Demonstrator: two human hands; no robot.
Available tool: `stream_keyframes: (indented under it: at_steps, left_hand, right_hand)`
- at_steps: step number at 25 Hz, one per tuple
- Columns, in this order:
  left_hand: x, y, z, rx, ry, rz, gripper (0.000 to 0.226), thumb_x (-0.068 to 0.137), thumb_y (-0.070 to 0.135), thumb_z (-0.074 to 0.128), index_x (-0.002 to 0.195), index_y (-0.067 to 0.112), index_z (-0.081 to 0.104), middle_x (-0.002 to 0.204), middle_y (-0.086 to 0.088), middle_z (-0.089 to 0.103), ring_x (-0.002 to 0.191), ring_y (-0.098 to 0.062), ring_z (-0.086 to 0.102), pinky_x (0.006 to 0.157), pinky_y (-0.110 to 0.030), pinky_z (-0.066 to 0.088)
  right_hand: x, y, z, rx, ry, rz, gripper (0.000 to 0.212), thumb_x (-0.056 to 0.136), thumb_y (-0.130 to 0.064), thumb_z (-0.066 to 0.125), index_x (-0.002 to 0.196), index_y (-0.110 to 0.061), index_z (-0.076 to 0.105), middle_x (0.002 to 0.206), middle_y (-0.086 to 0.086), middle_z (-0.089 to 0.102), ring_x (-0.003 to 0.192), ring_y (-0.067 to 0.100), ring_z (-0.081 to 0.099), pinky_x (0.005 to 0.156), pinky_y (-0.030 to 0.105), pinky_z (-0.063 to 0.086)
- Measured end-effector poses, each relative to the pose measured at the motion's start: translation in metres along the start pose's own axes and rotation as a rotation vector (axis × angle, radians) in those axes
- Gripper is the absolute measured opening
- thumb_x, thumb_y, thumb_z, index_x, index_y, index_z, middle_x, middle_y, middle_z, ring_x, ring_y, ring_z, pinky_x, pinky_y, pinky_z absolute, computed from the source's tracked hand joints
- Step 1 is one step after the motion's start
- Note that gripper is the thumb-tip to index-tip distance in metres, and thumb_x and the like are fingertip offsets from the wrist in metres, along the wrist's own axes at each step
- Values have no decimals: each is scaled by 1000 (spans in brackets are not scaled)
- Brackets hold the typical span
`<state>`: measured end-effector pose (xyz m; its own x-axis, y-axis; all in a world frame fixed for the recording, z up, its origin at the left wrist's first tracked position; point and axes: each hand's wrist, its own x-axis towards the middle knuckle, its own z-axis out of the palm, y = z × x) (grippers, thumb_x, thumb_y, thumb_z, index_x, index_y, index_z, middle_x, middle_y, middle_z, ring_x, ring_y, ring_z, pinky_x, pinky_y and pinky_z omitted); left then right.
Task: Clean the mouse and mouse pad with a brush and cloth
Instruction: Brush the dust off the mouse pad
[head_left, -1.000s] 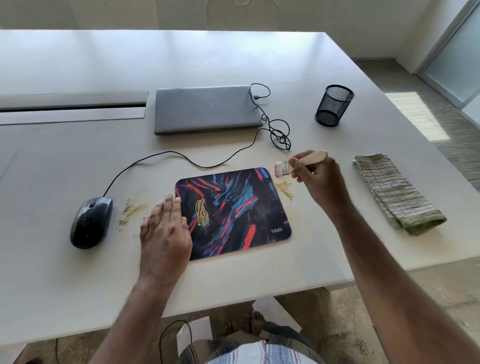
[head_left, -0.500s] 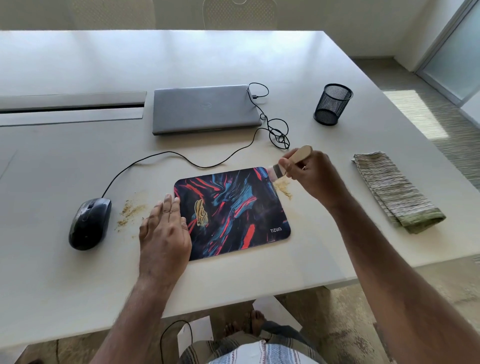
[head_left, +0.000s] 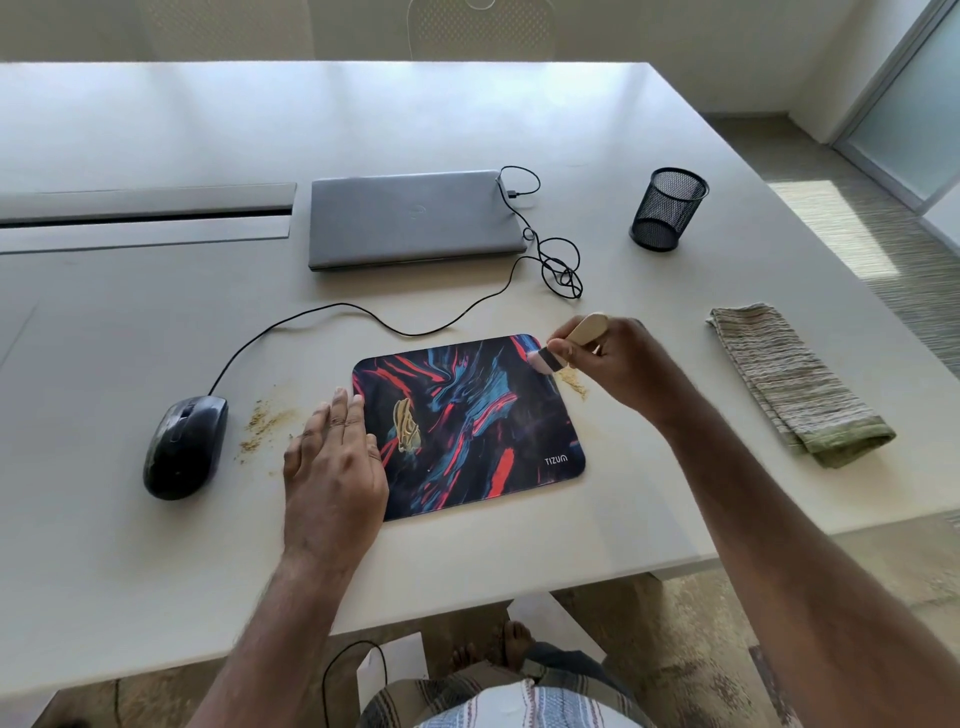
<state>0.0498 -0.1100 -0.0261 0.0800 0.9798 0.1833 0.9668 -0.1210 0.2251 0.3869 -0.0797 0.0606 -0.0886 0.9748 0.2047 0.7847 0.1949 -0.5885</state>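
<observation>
Mouse pad with its blue, red and black swirls lies flat near the front edge of the pale table, a "TIZUM" mark at its near right corner. On its left edge rests the left hand, palm down with fingers straight and close together, half on the pad and half on the bare tabletop. Left of that hand, a scatter of tan crumbs sits on the table, and just beyond them the dark mouse lies well apart from the pad — its black cable curves away behind the pad toward the far side. At the pad's far right corner the right hand pinches a small brush with a light wooden handle, fingers curled round it, the bristles tipped down onto the corner of the pad. A second small heap of crumbs lies on the table just beside that corner, under the hand. To the right, well apart, a folded striped cloth lies near the table's right edge. Farther back sits a closed grey laptop, the cable tangled in loops beside its right end — and right of it a black mesh cup stands upright.
</observation>
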Motion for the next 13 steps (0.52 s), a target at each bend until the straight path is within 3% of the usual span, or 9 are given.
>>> stream_keyframes:
  at_steps: [3, 8, 13]
  left_hand:
    - [0, 1, 0, 13, 0, 3, 58, 101, 29, 33, 153, 8, 45, 159, -13, 44, 146, -30, 40, 115, -47, 32]
    - [0, 1, -1, 18, -9, 3, 59, 101, 29, 31, 154, 8, 43, 160, -12, 43, 147, -30, 39, 116, -47, 32]
    - [0, 2, -2, 19, -5, -3, 59, 101, 29, 30, 154, 8, 43, 160, -12, 43, 147, -30, 39, 116, -47, 32]
  right_hand:
    - [-2, 7, -9, -11, -34, 61, 14, 100, -25, 71, 89, -18, 77, 67, -15, 66, 65, -1, 60, 65, 17, 43]
    - [-2, 1, -1, 10, 67, -9, 13, 100, -23, 71, 93, -16, 79, 87, -10, 76, 77, 3, 66, 70, 15, 46]
    - [-8, 8, -12, 11, -20, 73, 14, 100, -23, 71, 87, -22, 75, 64, -23, 66, 63, -3, 60, 60, 9, 39]
